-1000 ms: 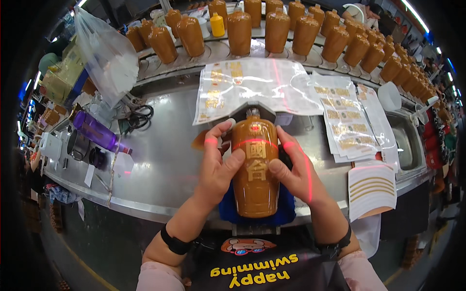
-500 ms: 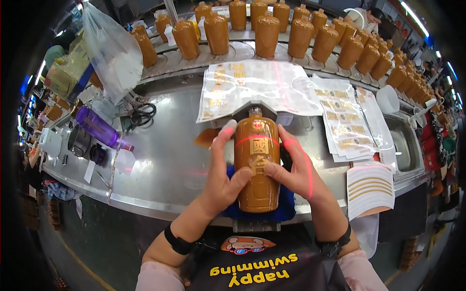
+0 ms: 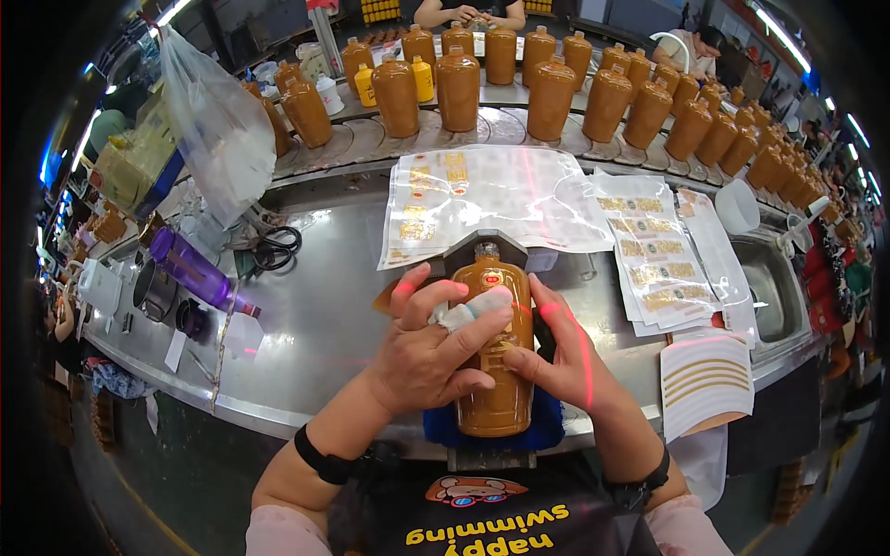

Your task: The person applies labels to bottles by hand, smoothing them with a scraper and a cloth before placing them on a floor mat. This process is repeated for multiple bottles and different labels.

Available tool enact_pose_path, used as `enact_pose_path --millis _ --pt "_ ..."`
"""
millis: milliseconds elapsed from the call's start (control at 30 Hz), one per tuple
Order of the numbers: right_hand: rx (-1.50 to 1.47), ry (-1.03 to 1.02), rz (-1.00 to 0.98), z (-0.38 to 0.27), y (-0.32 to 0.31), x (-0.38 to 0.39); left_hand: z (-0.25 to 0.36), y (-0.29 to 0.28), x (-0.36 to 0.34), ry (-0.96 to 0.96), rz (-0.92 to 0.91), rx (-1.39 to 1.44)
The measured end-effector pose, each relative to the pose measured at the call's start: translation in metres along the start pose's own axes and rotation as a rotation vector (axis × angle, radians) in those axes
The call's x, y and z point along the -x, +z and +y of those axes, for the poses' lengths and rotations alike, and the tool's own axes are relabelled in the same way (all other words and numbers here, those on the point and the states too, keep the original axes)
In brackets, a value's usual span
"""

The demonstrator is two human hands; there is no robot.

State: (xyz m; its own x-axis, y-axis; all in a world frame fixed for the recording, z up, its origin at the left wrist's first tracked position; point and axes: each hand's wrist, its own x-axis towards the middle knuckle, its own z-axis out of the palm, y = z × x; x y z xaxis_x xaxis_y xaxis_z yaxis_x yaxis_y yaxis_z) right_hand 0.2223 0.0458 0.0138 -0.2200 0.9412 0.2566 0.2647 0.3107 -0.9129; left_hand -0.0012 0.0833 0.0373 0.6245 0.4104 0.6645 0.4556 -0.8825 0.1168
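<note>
Left hand [image 3: 426, 360], half-spread, overlay the brown round-shouldered ceramic-looking bottle [image 3: 496, 403]; right hand [image 3: 572, 360] clasped its three-o'clock side; uneven pressure risked rolling it.

Caramel-brown bottle [image 3: 494, 410] with gold print and red emblem
From it, a white label sheet [image 3: 491, 204] printed in gold and red lies at 12 o'clock, white sheets [image 3: 656, 250] banded in gold at 2, a white card [image 3: 706, 385] striped with gold arcs at 3, a royal-blue pad [image 3: 548, 423] and black apron [image 3: 589, 510] with yellow lettering at 6, a purple water bottle [image 3: 192, 269] between 9 and 10.
</note>
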Motion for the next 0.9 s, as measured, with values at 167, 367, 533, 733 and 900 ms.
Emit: enact_pose_path --millis 167,367,533,733,900 --pt "0.083 -0.008 0.15 -0.013 -0.023 -0.004 -0.003 0.002 0.001 0.012 0.013 0.016" --pt "0.305 -0.115 -0.188 -0.062 -0.049 -0.091 -0.009 0.002 0.0 0.024 -0.007 0.032" --pt "0.299 -0.022 -0.197 -0.051 -0.049 -0.107 -0.013 0.005 -0.002 0.02 0.045 0.091" --pt "-0.103 0.173 0.15 -0.023 -0.047 -0.069 -0.024 0.0 -0.01 -0.01 -0.004 0.243" --pt "-0.341 0.287 0.218 -0.011 -0.037 -0.041 -0.028 0.002 -0.007 0.031 -0.037 0.186"
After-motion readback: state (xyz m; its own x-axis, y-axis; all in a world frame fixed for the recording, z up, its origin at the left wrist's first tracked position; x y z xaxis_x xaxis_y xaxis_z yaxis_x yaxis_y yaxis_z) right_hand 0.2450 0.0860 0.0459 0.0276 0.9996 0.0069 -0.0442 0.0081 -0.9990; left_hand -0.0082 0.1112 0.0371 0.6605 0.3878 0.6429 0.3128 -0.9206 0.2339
